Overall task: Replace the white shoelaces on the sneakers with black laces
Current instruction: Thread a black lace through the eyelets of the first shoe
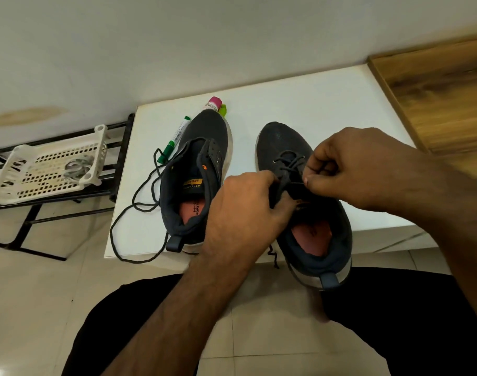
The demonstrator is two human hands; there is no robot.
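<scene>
Two dark grey sneakers stand on a white table point(327, 109). The left sneaker point(196, 169) has no lace in its eyelets; a loose black lace point(135, 210) lies beside it and hangs over the table's front edge. The right sneaker point(308, 213) overhangs the front edge and has a black lace point(290, 161) threaded through its lower eyelets. My left hand point(248, 204) grips the right sneaker's tongue area and the lace there. My right hand point(348, 164) pinches a strand of that lace above the eyelets. A lace end point(272, 256) dangles below the shoe.
A green marker point(174, 138) and a pink-capped bottle point(212, 104) lie behind the left sneaker. A white perforated basket point(50, 166) with pale laces inside sits on a black rack point(117, 158) to the left. A wooden surface point(438, 85) is at the far right.
</scene>
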